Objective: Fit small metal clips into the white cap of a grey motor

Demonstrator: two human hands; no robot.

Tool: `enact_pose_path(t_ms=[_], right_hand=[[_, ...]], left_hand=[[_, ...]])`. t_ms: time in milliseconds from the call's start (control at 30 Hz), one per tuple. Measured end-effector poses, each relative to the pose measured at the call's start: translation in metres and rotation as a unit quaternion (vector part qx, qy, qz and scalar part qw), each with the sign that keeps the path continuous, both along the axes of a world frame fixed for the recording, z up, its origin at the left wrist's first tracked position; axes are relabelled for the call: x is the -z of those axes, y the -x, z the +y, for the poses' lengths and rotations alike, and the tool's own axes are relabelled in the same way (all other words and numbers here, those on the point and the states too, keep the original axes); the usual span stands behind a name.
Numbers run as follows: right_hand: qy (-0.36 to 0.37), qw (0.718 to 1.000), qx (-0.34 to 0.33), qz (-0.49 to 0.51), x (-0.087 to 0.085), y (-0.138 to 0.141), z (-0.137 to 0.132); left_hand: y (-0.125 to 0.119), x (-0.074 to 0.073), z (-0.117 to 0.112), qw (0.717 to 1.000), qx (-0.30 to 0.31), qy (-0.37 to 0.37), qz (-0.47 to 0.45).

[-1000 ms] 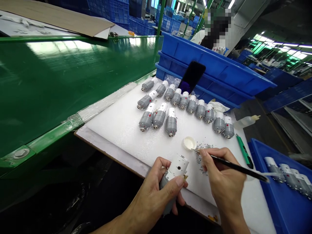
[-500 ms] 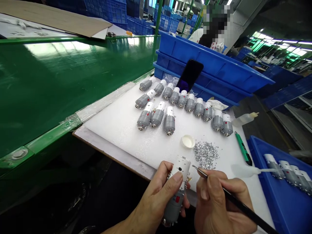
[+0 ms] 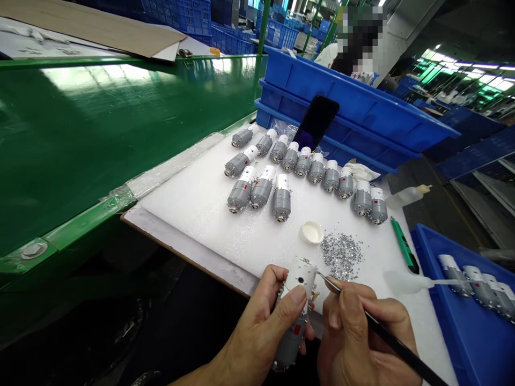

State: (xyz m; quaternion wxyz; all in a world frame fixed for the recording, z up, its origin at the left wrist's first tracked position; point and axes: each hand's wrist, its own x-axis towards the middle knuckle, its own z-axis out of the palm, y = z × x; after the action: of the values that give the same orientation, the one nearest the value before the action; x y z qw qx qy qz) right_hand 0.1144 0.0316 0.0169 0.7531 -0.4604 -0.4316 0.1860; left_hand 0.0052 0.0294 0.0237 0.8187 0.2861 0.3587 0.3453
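Note:
My left hand (image 3: pixel 261 327) is wrapped round a small grey motor with a white cap (image 3: pixel 295 300), held upright at the near edge of the white foam pad (image 3: pixel 209 209). My right hand (image 3: pixel 358 338) pinches black tweezers (image 3: pixel 386 338) whose tip touches the right side of the motor's white cap. Just beyond lies a heap of tiny silver parts (image 3: pixel 341 254) and a small white lid (image 3: pixel 312 232). Several finished motors (image 3: pixel 298 171) lie in rows further back on the pad.
A green conveyor belt (image 3: pixel 100 118) runs along the left. Stacked blue bins (image 3: pixel 354 118) stand at the back with a dark phone (image 3: pixel 316 122) leaning on them. A green pen (image 3: pixel 404 245), two squeeze bottles (image 3: pixel 406 197) and a blue bin holding motors (image 3: pixel 470 305) sit at the right. A person stands behind.
My right hand left the heap of silver parts and came back to the motor, bringing the tweezers' tip to the white cap. My left hand raised the motor upright.

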Motion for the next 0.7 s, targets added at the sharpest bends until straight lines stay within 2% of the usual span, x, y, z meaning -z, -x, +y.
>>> enact_pose_path(t_ms=[467, 700], right_hand=[[0.010, 1.000, 0.010, -0.028, 0.0028, -0.0019, -0.0004], [0.007, 0.999, 0.025, -0.019, 0.0016, 0.0032, -0.0013]], left_hand=[[0.0018, -0.0002, -0.0003, 1.000, 0.005, -0.015, 0.009], [-0.0008, 0.0005, -0.0001, 0.998, -0.031, -0.049, 0.025]])
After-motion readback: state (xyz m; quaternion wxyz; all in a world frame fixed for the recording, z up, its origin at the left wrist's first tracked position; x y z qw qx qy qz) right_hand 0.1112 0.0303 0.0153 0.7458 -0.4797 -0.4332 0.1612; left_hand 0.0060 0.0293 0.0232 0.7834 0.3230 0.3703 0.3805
